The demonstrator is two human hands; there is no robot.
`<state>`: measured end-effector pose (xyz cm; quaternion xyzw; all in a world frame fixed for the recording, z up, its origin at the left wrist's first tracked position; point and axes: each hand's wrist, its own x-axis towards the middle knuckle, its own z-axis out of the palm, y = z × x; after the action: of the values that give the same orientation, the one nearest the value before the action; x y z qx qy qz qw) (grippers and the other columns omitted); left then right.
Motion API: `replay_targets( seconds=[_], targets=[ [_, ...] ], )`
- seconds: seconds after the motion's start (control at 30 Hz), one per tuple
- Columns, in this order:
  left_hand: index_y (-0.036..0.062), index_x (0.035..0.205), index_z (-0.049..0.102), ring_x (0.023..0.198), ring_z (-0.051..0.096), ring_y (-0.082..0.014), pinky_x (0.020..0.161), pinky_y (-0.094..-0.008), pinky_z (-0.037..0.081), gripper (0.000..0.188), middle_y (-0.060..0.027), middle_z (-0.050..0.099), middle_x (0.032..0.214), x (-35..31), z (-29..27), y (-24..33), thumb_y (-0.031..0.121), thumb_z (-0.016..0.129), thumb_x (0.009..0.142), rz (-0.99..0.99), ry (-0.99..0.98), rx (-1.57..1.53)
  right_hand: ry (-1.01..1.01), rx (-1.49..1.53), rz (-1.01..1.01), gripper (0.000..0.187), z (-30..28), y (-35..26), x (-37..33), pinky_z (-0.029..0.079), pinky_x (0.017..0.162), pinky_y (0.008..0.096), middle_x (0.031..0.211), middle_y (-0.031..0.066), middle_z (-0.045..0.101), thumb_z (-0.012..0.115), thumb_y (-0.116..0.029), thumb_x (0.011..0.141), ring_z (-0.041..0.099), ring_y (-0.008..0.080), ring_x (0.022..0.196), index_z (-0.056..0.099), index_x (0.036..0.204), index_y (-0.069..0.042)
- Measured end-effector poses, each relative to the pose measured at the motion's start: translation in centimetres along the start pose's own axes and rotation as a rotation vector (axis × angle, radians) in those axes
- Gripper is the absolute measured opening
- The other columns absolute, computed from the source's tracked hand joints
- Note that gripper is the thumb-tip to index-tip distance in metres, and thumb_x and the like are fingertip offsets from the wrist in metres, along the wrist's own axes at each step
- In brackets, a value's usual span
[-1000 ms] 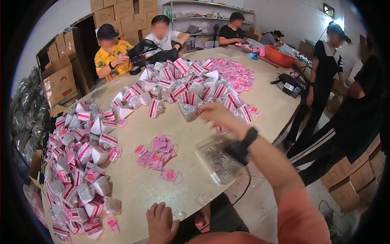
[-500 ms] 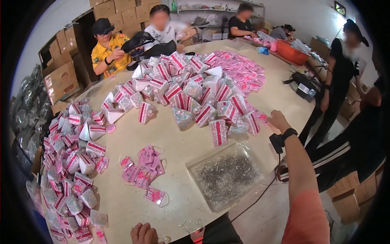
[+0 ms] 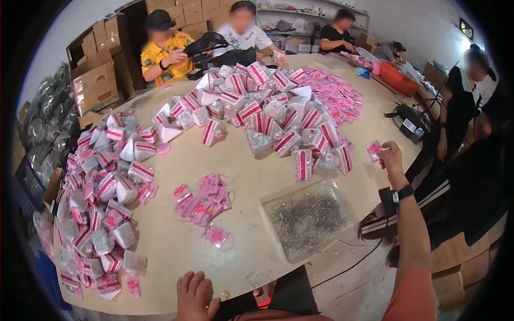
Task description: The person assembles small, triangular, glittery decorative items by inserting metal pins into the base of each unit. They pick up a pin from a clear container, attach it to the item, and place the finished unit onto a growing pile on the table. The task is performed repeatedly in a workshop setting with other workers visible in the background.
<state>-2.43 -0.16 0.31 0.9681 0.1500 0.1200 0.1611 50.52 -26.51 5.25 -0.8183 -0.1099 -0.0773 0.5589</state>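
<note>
Pinching a pink tag [image 3: 372,152] between thumb and fingertips of the right hand [image 3: 392,159], raised over the table [image 3: 241,167], beyond the tray [image 3: 344,206] and to its right. Resting the left hand [image 3: 194,296] at the table's edge, nearer than the tray and to its left, fingers loosely bent and slightly parted, nothing visible in the grasp.

Might lose the tag over the edge right of the tray, given so slight a pinch on a thin-looking piece. Might also snag the cable [image 3: 350,267], apparently trailing from the wrist box [image 3: 386,201], on the tray's right corner and spill the metal bits [image 3: 305,219], most likely by swinging wide. Could topple the wedges [image 3: 302,165] just beyond the tray by sweeping too low.

Hard up against the table's edge on the tray's right side, perhaps overhanging; cannot tell which. Good room for moving left of the tray, towards the loose tags [image 3: 206,202]. Scant tabletop to its right, then floor [image 3: 348,293] and a co-worker's legs [image 3: 428,201].
</note>
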Motion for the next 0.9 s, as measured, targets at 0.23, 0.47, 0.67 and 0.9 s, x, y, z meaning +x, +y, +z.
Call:
replay_targets(
  seconds=[0.23, 0.47, 0.67, 0.9],
  targets=[
    [0.0033, 0.109, 0.047, 0.112, 0.037, -0.0389, 0.092, -0.0543, 0.029, 0.047, -0.0168, 0.044, 0.119, 0.0, 0.3, -0.9, 0.026, 0.062, 0.071, 0.034, 0.044, 0.017, -0.636, 0.415, 0.205, 0.029, 9.2, -9.9, -12.6, 0.042, 0.041, 0.0228, 0.074, 0.0045, 0.057, 0.062, -0.009, 0.076, 0.053, 0.0106, 0.050, 0.052, 0.103, -0.005],
    [0.0032, 0.109, 0.048, 0.111, 0.038, -0.0383, 0.093, -0.0482, 0.031, 0.049, -0.0167, 0.045, 0.118, -0.3, 0.5, -1.8, 0.024, 0.066, 0.068, 0.105, 0.084, -0.021, -0.816, 0.163, -0.148, 0.028, 14.1, -15.2, -20.2, 0.045, 0.067, 0.0288, 0.084, 0.0049, 0.057, 0.057, -0.016, 0.082, 0.053, 0.0110, 0.082, 0.052, 0.105, -0.002],
    [0.0026, 0.106, 0.048, 0.111, 0.037, -0.0362, 0.091, -0.0482, 0.030, 0.044, -0.0163, 0.045, 0.117, -0.4, 0.3, -1.7, 0.023, 0.065, 0.071, 0.124, 0.111, -0.079, -1.146, 0.200, -0.082, 0.015, 13.2, -13.8, -27.2, 0.046, 0.064, 0.0248, 0.079, 0.0035, 0.058, 0.054, -0.010, 0.081, 0.055, 0.0102, 0.071, 0.058, 0.092, 0.000],
    [0.0018, 0.103, 0.049, 0.110, 0.038, -0.0358, 0.092, -0.0448, 0.031, 0.044, -0.0171, 0.046, 0.115, -0.2, 0.3, -1.9, 0.023, 0.066, 0.069, 0.125, 0.129, -0.130, -0.982, 0.175, -0.094, 0.011, 15.6, -9.0, -34.1, 0.044, 0.056, 0.0242, 0.069, 0.0028, 0.057, 0.053, -0.008, 0.081, 0.053, 0.0095, 0.063, 0.059, 0.086, 0.000]
  ],
)
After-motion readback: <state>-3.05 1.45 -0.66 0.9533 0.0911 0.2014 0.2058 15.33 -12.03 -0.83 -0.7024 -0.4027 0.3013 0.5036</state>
